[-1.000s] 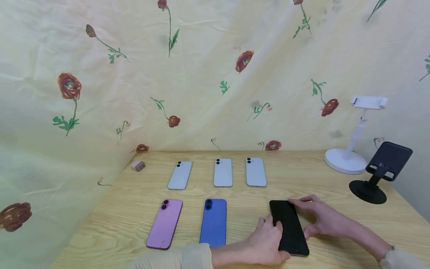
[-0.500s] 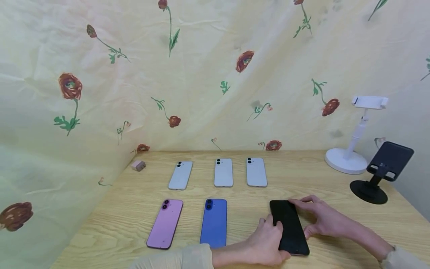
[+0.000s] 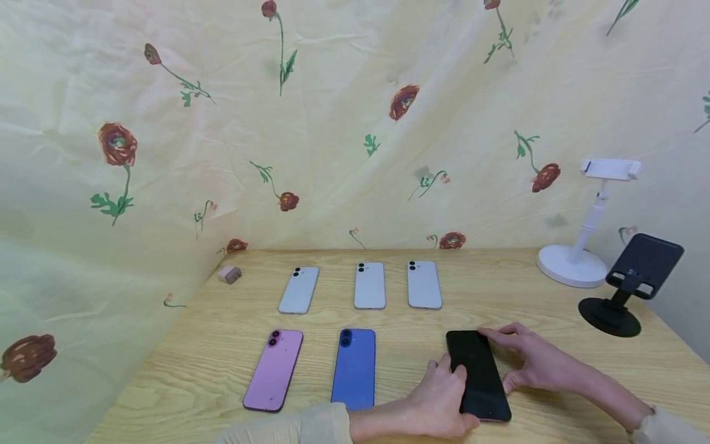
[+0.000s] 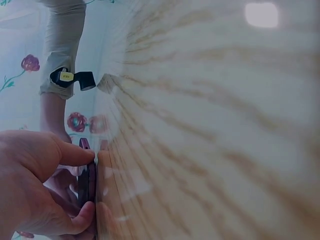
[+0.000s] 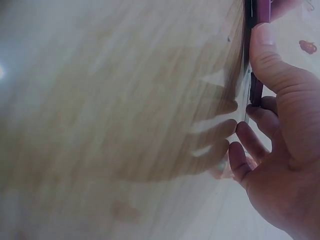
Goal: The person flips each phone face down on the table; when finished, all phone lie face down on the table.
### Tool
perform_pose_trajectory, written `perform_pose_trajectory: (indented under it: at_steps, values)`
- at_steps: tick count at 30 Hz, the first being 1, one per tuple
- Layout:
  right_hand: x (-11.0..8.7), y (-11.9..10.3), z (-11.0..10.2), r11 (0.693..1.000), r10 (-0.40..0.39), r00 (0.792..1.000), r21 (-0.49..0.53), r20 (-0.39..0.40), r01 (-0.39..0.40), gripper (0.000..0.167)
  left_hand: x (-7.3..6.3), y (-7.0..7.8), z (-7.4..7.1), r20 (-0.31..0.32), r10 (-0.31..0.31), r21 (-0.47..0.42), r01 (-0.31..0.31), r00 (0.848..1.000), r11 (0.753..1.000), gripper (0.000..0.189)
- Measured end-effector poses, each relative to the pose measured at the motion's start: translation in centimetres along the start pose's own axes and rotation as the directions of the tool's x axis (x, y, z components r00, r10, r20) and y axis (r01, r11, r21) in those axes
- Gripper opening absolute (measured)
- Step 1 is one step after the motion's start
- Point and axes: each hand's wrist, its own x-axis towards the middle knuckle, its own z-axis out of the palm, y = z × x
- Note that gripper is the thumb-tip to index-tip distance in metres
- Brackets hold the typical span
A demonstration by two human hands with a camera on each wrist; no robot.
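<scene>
A smartphone point(image 3: 481, 373) lies screen up on the wooden table, its dark face tilted slightly off straight. My left hand point(image 3: 435, 401) grips it at the left side, with the thumb at the near edge. From the other side my right hand point(image 3: 535, 361) holds it, fingers at the far edge and thumb against the right side. In the left wrist view, finger and thumb of the left hand point(image 4: 35, 175) meet the phone's thin edge point(image 4: 91, 180), close over the tabletop. The right wrist view has the right thumb point(image 5: 265, 55) on the phone's purple side point(image 5: 257, 90).
Left of the hands lie a purple phone point(image 3: 273, 371) and a blue phone point(image 3: 354, 370), backs up. Behind them are three pale phones point(image 3: 369, 287) in a row. A black phone stand point(image 3: 643, 265) and a white stand point(image 3: 592, 222) occupy the right; a small plug point(image 3: 229, 275) sits far left.
</scene>
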Motion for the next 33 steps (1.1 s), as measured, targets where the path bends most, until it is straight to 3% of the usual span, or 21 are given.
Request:
perform_pose_trajectory:
  at_steps: [13, 25, 33]
  values:
    - [-0.1, -0.5, -0.6, 0.999, 0.047, 0.999, 0.026, 0.019, -0.047, 0.099, -0.4, -0.1, 0.0, -0.017, -0.034, -0.109, 0.032, 0.999, 0.994, 0.065]
    - [0.1, -1.0, -0.9, 1.0, -0.016, 0.998, 0.024, -0.064, 0.017, 0.097, -0.9, -0.4, -0.2, -0.047, -0.012, -0.111, 0.007, 0.999, 0.994, 0.071]
    - [0.4, -1.2, -0.7, 0.992, -0.127, 0.981, -0.009, -0.144, 0.127, 0.103, -1.3, -1.1, 0.0, -0.085, 0.044, -0.201, -0.06, 0.995, 0.978, 0.094]
